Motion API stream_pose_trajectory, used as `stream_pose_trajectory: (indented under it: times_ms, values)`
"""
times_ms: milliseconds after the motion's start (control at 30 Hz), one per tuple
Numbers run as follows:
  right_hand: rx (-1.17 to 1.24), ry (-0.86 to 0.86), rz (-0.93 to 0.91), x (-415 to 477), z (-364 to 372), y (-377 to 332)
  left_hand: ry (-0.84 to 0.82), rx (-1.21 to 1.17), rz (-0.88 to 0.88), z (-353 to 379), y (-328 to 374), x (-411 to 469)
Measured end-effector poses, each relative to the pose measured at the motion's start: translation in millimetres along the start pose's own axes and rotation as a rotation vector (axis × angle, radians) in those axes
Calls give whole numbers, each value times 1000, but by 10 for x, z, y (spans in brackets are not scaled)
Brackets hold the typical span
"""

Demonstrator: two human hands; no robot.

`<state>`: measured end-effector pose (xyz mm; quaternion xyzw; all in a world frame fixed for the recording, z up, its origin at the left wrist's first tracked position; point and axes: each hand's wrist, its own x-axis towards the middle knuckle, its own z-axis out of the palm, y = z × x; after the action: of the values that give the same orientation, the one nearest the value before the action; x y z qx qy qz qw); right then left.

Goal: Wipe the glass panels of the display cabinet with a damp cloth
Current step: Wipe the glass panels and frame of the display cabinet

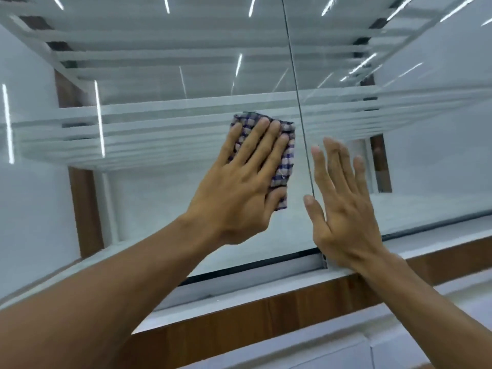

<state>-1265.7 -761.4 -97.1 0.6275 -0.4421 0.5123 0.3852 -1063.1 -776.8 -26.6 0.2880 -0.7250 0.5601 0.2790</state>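
Observation:
A folded checked cloth [286, 155], blue and beige, lies flat against the left glass panel [149, 198] of the display cabinet. My left hand [239, 187] presses it there with fingers spread, covering most of it. My right hand [343, 209] rests flat and empty on the right glass panel [426, 166], fingers apart, just right of the vertical seam [300, 107] between the two panels. Both hands sit low on the glass, near its bottom rail.
Behind the glass are white glass shelves [186, 121] and brown wood strips [85, 209] at the back corners. A white track [266, 272] and a wood-faced ledge [266, 312] run below the panels. Ceiling lights reflect as bright streaks.

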Motion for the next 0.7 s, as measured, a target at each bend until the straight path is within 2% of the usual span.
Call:
stream_pose_trajectory:
  times_ms: [67, 133, 233, 300, 367, 433, 533, 600, 700]
  values:
    - [24, -26, 56, -202, -9, -27, 4, -36, -101, -4, 179, 144]
    - [36, -43, 132, -356, -12, -123, -23, -34, -97, 39, 425, 107]
    - [31, -41, 217, -574, 15, -302, -85, -45, 85, 72, 540, -299]
    - [33, -36, 244, -692, 37, -367, -119, -72, 285, 14, 318, -534]
    - [34, -35, 254, -740, 43, -386, -152, -62, 403, -53, 17, -597]
    - [39, -34, 265, -739, 45, -394, -148, -37, 401, -84, -120, -544]
    - [41, -30, 272, -738, 42, -407, -123, -40, 389, -35, 103, -415]
    - [39, -27, 274, -755, 38, -399, -146, -83, 479, -8, 172, -395]
    - [33, -27, 273, -778, 36, -393, -222, -87, 647, -90, -135, -417]
